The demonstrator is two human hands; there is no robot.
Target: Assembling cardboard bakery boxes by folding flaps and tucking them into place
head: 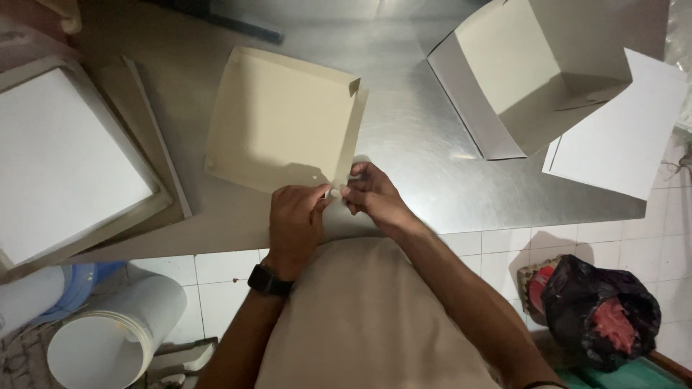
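head view: person stands at a steel table [425,155], looking down at both hands.
thing in hand: flat beige cardboard box blank [277,119], centre-left of frame, lying on the table, edges partly creased up; its near right corner sits at the hands.
left hand [295,220]: lower centre, black watch [270,281] on the wrist; grip narrow, fingertips pinched on the corner flap of the blank.
right hand [371,194]: just beside the left, touching it at the fingertips; grip narrow too, pinching the same corner from the right side.
step: looks like the corner fold or tab tuck on the near right corner, judged from both pinches meeting there.
next move calls for: a firm hold on the side wall while the tab goes in; other corners look unfolded.
around: folded white box [533,72] upper right, lid open; stack of flat white sheets [68,158] at left; black bag [602,310] on the floor, lower right; white bucket [108,338] lower left.
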